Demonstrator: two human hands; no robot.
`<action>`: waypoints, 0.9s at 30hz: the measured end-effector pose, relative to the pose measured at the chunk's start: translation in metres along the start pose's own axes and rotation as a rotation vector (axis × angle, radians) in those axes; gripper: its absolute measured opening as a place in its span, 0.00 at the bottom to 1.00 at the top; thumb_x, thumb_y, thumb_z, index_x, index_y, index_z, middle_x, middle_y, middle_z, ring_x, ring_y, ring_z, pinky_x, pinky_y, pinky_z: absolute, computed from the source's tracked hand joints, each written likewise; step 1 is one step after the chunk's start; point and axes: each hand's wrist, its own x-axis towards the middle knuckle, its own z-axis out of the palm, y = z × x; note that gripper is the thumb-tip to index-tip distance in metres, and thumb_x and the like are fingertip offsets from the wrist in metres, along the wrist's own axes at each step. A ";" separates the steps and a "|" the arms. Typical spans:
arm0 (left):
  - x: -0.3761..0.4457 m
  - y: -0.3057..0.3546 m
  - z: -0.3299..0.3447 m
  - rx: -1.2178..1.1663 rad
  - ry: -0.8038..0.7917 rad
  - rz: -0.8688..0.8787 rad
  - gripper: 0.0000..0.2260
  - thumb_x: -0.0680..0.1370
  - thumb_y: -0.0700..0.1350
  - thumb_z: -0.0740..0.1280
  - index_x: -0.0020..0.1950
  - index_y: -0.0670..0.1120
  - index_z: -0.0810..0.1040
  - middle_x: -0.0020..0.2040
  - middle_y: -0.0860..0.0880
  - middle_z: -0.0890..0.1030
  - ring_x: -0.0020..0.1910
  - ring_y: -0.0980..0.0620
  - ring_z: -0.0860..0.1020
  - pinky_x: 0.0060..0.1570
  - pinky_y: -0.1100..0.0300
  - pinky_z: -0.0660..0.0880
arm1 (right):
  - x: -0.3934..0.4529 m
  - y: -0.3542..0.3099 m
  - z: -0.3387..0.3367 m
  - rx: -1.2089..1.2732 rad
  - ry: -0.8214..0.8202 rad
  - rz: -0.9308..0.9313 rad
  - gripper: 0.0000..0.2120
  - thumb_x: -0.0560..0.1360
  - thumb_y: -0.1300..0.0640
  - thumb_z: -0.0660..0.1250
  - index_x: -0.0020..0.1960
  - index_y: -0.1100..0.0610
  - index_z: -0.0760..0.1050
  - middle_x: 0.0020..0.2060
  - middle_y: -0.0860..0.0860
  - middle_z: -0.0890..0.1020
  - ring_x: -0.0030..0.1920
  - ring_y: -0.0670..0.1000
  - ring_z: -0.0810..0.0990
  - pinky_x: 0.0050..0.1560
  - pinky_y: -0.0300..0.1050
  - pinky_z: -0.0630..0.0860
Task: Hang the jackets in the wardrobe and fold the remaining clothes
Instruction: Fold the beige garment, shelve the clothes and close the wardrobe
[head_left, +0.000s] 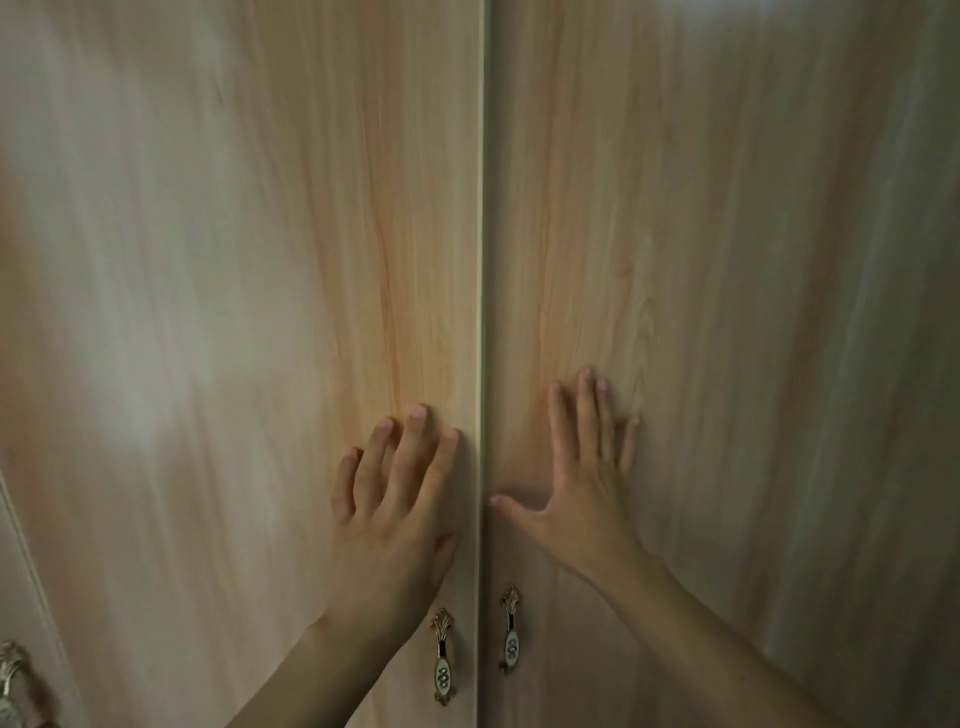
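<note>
The wardrobe filled the view, its left door and right door meeting at a narrow seam running from 12 to 6 o'clock. The left hand lay flat with fingers straight and spread against the left door, just at 9 o'clock of the seam, while the right hand pressed the right door likewise, thumb reaching to the seam. Two ornate handles hung below the hands toward 6 o'clock, one per door; no jackets or clothes showed.
</note>
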 end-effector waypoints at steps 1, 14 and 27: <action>0.001 0.000 0.001 0.009 -0.028 0.004 0.52 0.61 0.53 0.80 0.80 0.49 0.58 0.82 0.45 0.51 0.79 0.37 0.53 0.73 0.36 0.57 | 0.001 0.002 0.003 -0.039 0.010 -0.001 0.64 0.61 0.26 0.70 0.81 0.56 0.41 0.80 0.58 0.39 0.80 0.59 0.39 0.74 0.72 0.48; 0.012 0.004 0.008 0.043 -0.123 -0.052 0.57 0.56 0.52 0.84 0.80 0.47 0.59 0.81 0.43 0.53 0.79 0.37 0.54 0.73 0.36 0.57 | 0.004 0.016 0.022 -0.099 0.094 -0.054 0.64 0.60 0.26 0.70 0.81 0.57 0.44 0.80 0.60 0.43 0.79 0.62 0.42 0.73 0.70 0.44; 0.010 0.003 0.000 0.112 -0.242 -0.035 0.55 0.64 0.58 0.80 0.81 0.46 0.52 0.82 0.41 0.48 0.80 0.36 0.47 0.74 0.34 0.56 | -0.004 0.003 -0.008 -0.112 -0.027 -0.019 0.59 0.65 0.31 0.71 0.81 0.56 0.44 0.80 0.58 0.43 0.80 0.60 0.42 0.74 0.69 0.53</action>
